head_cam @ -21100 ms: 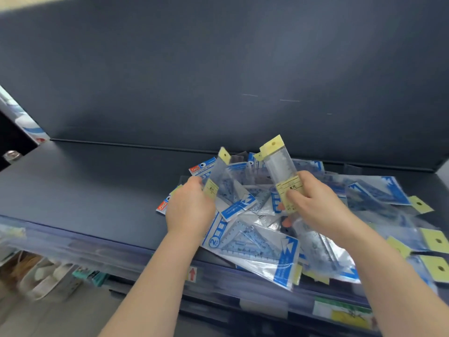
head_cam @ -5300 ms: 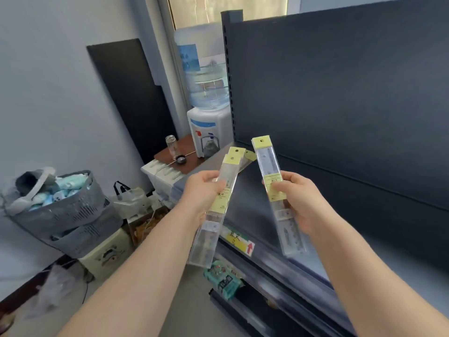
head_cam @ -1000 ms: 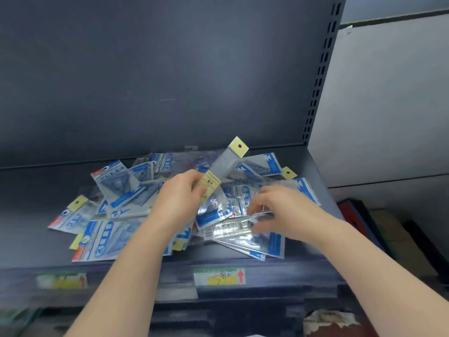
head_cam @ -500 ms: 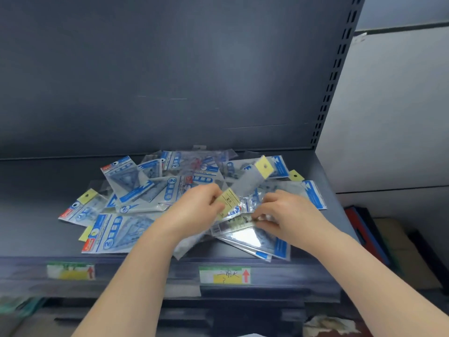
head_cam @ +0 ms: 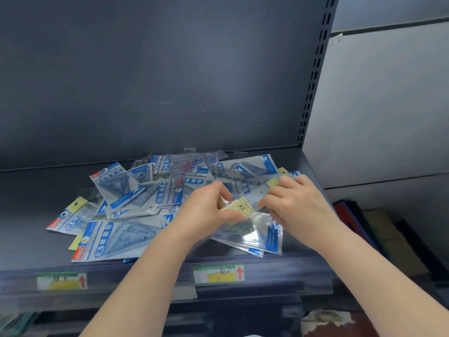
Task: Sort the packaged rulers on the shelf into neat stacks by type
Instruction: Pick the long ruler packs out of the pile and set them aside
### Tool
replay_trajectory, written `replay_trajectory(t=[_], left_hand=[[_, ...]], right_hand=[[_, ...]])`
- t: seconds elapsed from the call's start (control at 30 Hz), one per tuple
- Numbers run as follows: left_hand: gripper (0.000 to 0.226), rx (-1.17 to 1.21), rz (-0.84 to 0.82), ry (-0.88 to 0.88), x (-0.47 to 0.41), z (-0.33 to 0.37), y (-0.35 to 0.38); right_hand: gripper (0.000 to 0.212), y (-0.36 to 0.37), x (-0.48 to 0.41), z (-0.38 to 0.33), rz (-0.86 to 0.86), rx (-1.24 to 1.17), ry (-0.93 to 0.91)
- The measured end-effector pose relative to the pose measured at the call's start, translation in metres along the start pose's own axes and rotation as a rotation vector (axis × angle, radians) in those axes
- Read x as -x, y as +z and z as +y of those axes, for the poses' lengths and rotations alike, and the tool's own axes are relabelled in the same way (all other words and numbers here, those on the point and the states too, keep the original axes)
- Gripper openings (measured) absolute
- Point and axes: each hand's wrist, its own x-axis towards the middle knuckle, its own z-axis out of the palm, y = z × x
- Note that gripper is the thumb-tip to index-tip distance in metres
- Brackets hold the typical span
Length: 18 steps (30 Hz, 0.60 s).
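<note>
A loose heap of packaged rulers [head_cam: 155, 190] lies on the dark shelf [head_cam: 36, 190]; most are blue-and-clear set-square packs. My left hand [head_cam: 206, 210] pinches a clear straight-ruler pack by its yellow label [head_cam: 243, 208], low over the right side of the heap. My right hand [head_cam: 294, 203] lies on the far end of the same pack, fingers curled over its yellow header [head_cam: 275, 182]. A second straight-ruler pack with a yellow header [head_cam: 76, 204] sits at the heap's left edge.
The shelf's front rail carries two price labels [head_cam: 218, 273] [head_cam: 60, 280]. The dark back panel [head_cam: 170, 81] rises behind the heap, a slotted upright [head_cam: 313, 76] marks the right end, and a grey wall [head_cam: 376, 105] stands beyond. The shelf left of the heap is bare.
Over the last second both hands lowered the straight-ruler pack from a raised tilt down flat onto the heap. My right hand shifted from the front packs to the pack's far end.
</note>
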Motion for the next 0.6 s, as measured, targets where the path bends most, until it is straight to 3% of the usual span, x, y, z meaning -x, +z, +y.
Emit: replay_trajectory(t=[0.1,0.2,0.3,0.33,0.4,0.47,0.5,0.6], left_hand=[[0.063,-0.219,-0.041,0.018,0.004,0.006,-0.002],[0.040,-0.346,0.113,0.030,0.000,0.005,-0.003],[0.032,0.036,0.176,-0.067,-0.007,-0.001,-0.008],[0.032,0.164,0.168,-0.090,-0.007,-0.002,-0.011],[0.035,0.361,0.116,-0.093,-0.006,-0.001,-0.014],[0.036,0.483,0.031,-0.070,-0.003,0.004,-0.013],[0.036,0.528,-0.001,-0.060,-0.002,0.006,-0.012],[0.036,0.574,0.023,-0.091,-0.001,0.005,-0.008]], right_hand=[[0.038,0.002,0.000,0.004,0.053,0.056,0.038],[0.041,-0.003,-0.009,0.001,0.194,-0.025,0.166],[0.043,-0.012,-0.017,-0.014,0.306,-0.317,0.534],[0.037,-0.012,-0.020,-0.020,0.277,-0.450,0.655],[0.027,-0.013,-0.026,-0.030,0.051,-0.804,0.832],[0.024,-0.013,-0.033,-0.038,-0.198,-1.201,0.907],[0.022,-0.013,-0.037,-0.042,-0.235,-1.366,0.916],[0.015,-0.015,-0.044,-0.049,-0.116,-1.551,0.907]])
